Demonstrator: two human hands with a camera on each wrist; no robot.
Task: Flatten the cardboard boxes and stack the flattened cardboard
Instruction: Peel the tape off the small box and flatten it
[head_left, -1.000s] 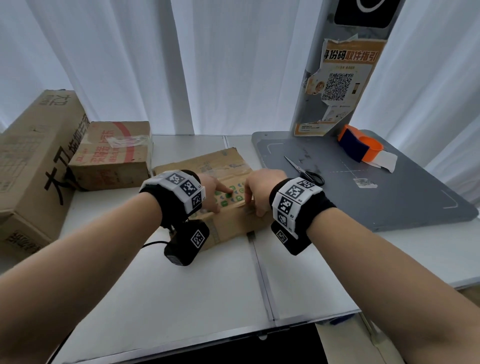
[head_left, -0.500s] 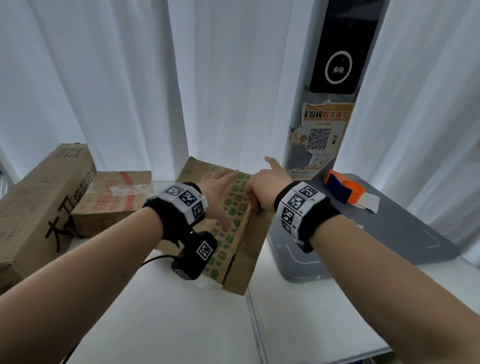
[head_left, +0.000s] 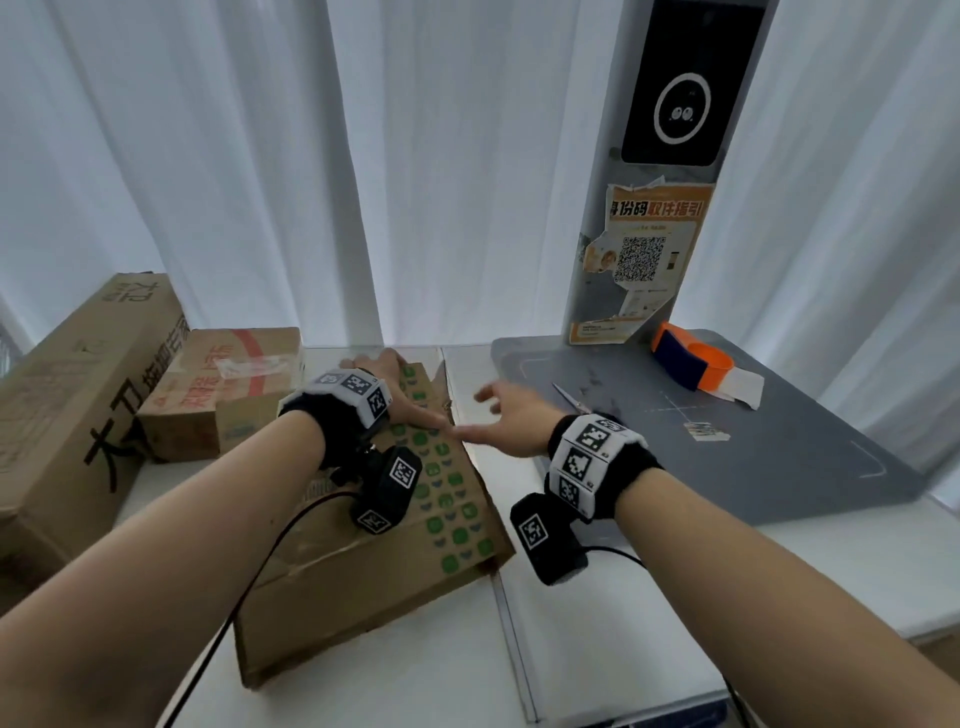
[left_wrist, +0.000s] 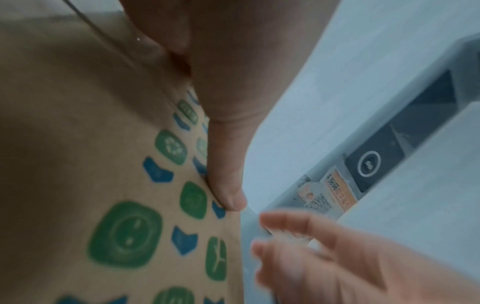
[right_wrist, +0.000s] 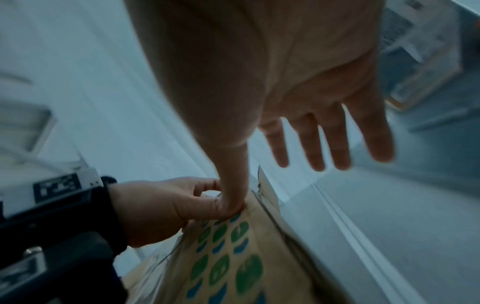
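Since 0.5 s ago: printed cardboard box down from near-upright tilt to lying low on desk, green/blue icon face up. R hand off the box, now spread above the gap betw. box edge & grey mat. Since 1 s ago: box turned, long axis now running away from the body.

L hand on far end of box, palm on icon panel, fingers curled over the far edge; thumb stretched along the print twd right edge. Left-wrist view: thumb flat on card right at the edge. R hand slack, fingers straight & apart, holding nothing; its thumb tip meets L thumb at box's right edge in right-wrist view. Hands close together, touching at thumbs only.

Box flattish but not fully flat: near part bulges, creased, clear tape strip across it. Torn flap sticking up at far right corner.

Left of box: small taped carton w/ red print, closed, just beside it; long carton w/ black characters further left, closed; contents of both not visible. On mat: scissors, orange/blue tape dispenser.
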